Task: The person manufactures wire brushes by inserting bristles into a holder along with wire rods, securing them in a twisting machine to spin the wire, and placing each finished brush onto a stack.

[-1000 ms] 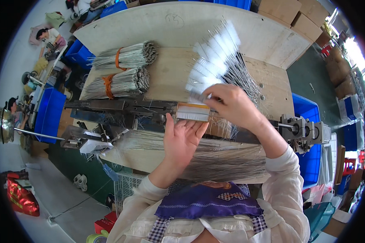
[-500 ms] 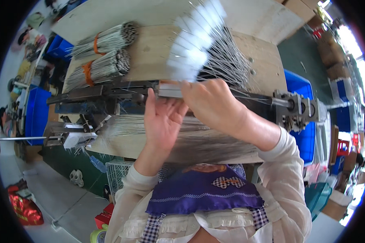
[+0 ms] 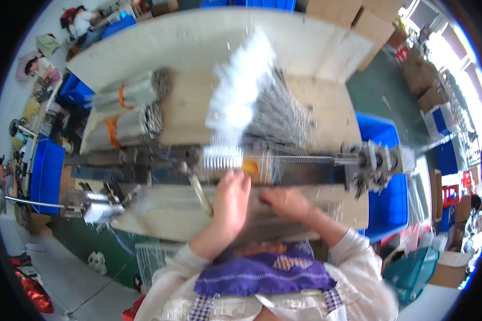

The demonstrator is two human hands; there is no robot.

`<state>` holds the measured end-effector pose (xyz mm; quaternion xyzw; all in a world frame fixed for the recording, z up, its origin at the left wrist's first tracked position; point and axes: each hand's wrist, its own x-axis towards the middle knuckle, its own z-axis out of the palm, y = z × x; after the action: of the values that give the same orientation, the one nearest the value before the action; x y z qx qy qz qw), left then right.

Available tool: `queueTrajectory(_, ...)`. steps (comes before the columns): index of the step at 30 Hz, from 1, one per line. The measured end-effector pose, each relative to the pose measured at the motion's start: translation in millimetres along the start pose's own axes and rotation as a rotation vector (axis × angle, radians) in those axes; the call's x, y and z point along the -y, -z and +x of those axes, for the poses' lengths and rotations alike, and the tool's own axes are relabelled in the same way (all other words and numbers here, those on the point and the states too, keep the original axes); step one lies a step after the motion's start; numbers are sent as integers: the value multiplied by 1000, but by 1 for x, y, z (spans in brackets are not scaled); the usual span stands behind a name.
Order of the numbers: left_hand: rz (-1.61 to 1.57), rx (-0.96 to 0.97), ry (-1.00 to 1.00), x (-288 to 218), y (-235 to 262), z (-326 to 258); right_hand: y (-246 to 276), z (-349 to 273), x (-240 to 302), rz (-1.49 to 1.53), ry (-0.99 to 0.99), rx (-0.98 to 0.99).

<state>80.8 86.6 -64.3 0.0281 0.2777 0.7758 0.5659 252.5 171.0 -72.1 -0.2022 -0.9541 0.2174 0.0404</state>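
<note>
A long dark metal rail [image 3: 305, 171] runs across the worktable, with a strip of white bristles [image 3: 223, 159] in it left of a small yellow block [image 3: 250, 167]. My left hand [image 3: 231, 200] is just below these, fingers pointing up at the rail and looking open; blur hides whether they touch it. Beside that wrist slants a pale thin handle [image 3: 200, 195]. My right hand [image 3: 286, 203] lies lower right with curled fingers, over a blurred layer of thin wires [image 3: 326, 208]. What it pinches, if anything, is hidden.
Behind the rail lie a pile of white-bristled brushes [image 3: 241, 85] with twisted wire stems [image 3: 281, 115], and wire bundles [image 3: 136, 91] tied with orange bands. A metal chuck [image 3: 372, 163] stands at the rail's right end, a clamp [image 3: 104, 198] front left. Blue bins [image 3: 383, 214] flank the table.
My right hand has come down off the rail, toward me, over the wires. My left hand has turned and now sits under the white bristle strip. The view has shifted and blurred.
</note>
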Motion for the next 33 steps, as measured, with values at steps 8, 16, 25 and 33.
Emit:
queueTrajectory(8, 428, 295, 30, -82, 22, -120, -8, 4, 1, -25, 299, -105)
queueTrajectory(16, 2354, -1485, -736, -217, 167, -173, -15, 10, -8, -35, 386, -41)
queueTrajectory(25, 1607, -1537, -496, -196, 176, -190, 34, -30, 3, 520, -157, -173)
queueTrajectory(33, 1361, 194, -829, -123, -25, -119, 176, -30, 35, 664, 391, -1033)
